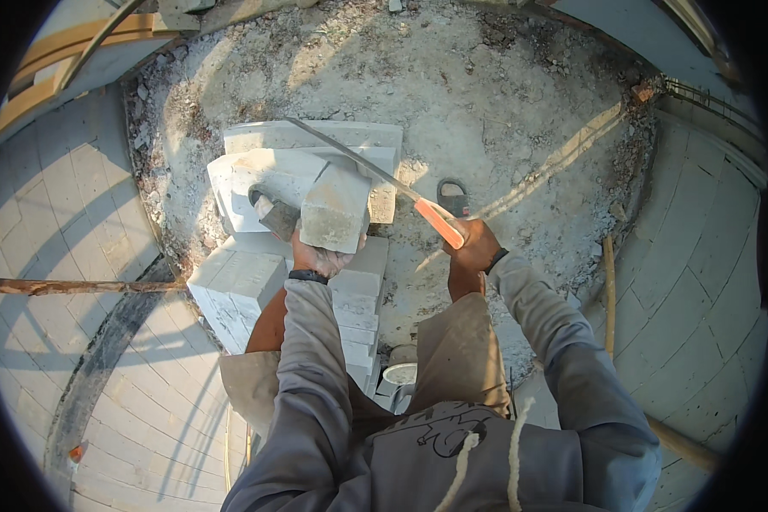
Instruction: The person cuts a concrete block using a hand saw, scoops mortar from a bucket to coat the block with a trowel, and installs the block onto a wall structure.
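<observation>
My right hand [476, 247] is wrapped round the orange handle of a handsaw [439, 224]. Its long, thin blade slants up to the left, across the far end of a pale grey block piece [334, 209]; whether it touches the block cannot be told. My left hand [320, 258] grips that piece at its near end, with some fingers hidden beneath it. Another white block [256, 171] lies just left of the piece, and my left sandal [275, 215] rests on it. Further blocks [350, 135] lie behind.
Stacked white blocks [239, 277] stand close by my left leg. My right sandal [453, 198] is on rough, rubble-strewn ground [503, 111]. A bucket [398, 375] sits between my legs. Block walls curve along the left [26, 230] and right [691, 256]; a wooden pole [77, 287] juts in from the left.
</observation>
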The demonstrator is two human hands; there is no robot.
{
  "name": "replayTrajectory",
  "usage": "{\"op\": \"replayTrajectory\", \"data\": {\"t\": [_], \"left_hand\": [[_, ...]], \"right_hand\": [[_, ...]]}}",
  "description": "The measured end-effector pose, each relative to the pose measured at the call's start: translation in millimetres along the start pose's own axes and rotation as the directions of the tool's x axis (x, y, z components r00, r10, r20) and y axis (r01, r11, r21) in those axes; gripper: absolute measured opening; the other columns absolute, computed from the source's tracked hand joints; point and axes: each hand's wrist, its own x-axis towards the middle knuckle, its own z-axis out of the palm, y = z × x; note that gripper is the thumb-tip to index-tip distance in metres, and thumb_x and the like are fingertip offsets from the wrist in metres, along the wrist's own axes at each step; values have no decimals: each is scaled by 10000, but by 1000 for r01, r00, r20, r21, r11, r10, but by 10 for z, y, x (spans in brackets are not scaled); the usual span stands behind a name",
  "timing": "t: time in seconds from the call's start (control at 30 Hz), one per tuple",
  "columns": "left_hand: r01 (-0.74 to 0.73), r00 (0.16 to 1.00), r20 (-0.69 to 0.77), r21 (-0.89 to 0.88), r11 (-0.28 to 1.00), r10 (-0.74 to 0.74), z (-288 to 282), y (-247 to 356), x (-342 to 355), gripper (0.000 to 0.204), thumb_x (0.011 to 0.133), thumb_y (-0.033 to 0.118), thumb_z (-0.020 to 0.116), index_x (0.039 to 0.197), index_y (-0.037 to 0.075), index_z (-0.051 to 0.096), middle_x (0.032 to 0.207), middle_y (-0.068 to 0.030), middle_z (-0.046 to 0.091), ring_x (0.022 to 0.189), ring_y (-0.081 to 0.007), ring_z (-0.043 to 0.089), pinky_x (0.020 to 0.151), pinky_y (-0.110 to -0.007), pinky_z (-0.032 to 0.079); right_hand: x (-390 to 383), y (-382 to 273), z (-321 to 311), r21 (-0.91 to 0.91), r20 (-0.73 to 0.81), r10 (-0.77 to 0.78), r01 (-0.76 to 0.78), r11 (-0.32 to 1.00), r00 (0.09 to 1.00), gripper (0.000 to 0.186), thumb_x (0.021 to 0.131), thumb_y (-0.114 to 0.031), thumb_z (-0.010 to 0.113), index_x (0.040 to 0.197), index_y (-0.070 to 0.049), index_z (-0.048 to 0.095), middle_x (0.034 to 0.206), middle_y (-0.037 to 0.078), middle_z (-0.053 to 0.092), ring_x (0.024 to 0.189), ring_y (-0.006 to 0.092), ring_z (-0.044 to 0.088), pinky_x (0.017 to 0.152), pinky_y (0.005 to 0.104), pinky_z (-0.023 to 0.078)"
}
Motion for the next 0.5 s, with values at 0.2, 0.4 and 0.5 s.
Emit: {"op": "replayTrajectory", "data": {"t": [0.2, 0.4, 0.5], "left_hand": [[-2, 999, -50, -2, 1000, 2, 70, -548, -218, 568, 883, 552, 384, 1265, 147, 501, 1212, -106, 565, 1046, -320, 593, 792, -529, 510], [140, 955, -295, 352, 925, -32, 110, -1201, -701, 713, 766, 684, 496, 1264, 174, 507, 1126, -78, 607, 974, -275, 614, 776, -480, 508], [85, 972, -235, 387, 918, 9, -85, -1545, -868, 722, 745, 682, 531, 1256, 173, 518, 1095, -81, 618, 962, -267, 616, 757, -500, 502]], "right_hand": [[-600, -22, -558, -302, -43, 264, -264, 916, 964, 252, 734, -231, 656, 881, -27, 638, 800, 217, 642, 760, 400, 618, 683, 462, 497], [-582, -554, -777, -634, -27, 129, -117, 765, 991, 245, 731, -234, 635, 874, -40, 676, 810, 217, 656, 790, 381, 637, 716, 445, 514], [-146, -1142, -624, -852, 142, 111, 65, 520, 984, 266, 726, -239, 615, 906, -60, 697, 865, 180, 682, 843, 322, 662, 764, 408, 524]]}}
